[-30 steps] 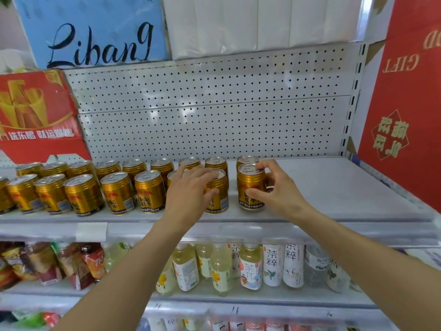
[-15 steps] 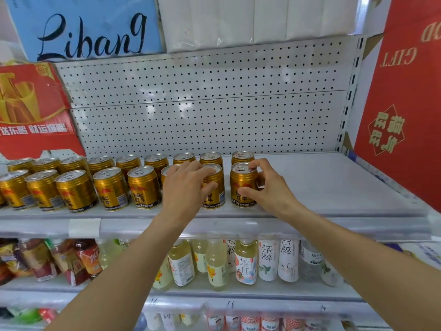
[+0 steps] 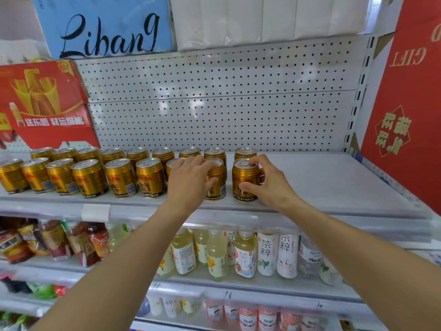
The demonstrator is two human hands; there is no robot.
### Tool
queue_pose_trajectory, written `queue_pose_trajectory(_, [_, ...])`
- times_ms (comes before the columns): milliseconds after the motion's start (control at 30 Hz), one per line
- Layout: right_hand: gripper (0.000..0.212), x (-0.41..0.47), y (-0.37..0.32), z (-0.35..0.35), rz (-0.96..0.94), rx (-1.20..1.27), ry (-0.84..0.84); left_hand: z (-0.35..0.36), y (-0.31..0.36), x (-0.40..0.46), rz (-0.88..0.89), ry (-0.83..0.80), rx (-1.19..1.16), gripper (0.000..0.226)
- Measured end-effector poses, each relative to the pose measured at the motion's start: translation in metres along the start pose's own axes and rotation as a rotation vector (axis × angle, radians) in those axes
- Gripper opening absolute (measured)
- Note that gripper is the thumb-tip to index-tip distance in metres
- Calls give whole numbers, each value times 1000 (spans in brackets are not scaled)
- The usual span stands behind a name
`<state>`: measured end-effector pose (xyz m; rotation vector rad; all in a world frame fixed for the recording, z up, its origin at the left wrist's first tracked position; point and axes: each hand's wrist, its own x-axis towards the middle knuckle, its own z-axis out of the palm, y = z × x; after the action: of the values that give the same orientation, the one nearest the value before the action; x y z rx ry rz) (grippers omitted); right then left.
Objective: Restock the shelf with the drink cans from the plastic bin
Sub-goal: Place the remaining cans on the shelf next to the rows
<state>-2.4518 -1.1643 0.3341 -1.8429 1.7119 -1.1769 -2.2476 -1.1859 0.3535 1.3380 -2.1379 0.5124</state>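
Two rows of gold drink cans (image 3: 120, 177) stand upright on the grey shelf (image 3: 334, 187), running from its left end to the middle. My left hand (image 3: 191, 180) wraps over a front-row gold can (image 3: 218, 180), partly hiding the can to its left. My right hand (image 3: 267, 185) holds the last front-row can (image 3: 244, 181), thumb at its base and fingers over its top and right side. Both cans rest on the shelf. The plastic bin is out of view.
The shelf's right half is bare up to a red gift box (image 3: 410, 103) at the right end. A red carton (image 3: 45, 103) leans against the pegboard (image 3: 214, 103) above the left cans. Bottled drinks (image 3: 245, 254) fill the shelf below.
Both hands stay on the same two front-row cans. The head camera has shifted slightly, so the shelf sits a little lower and to the left in view.
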Motion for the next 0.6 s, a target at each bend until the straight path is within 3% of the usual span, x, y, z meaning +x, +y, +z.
queue_pose_trajectory(333, [87, -13, -21, -9, 22, -241, -113, -15, 9, -12, -41, -227, -10, 70])
queue_pose_trajectory(500, [74, -66, -40, 0, -122, -420, 67, -28, 10, -73, -97, -155, -129, 81])
queue_pose_trajectory(600, [66, -106, -55, 30, -216, -458, 88, -35, -8, -128, -89, -39, -204, 79])
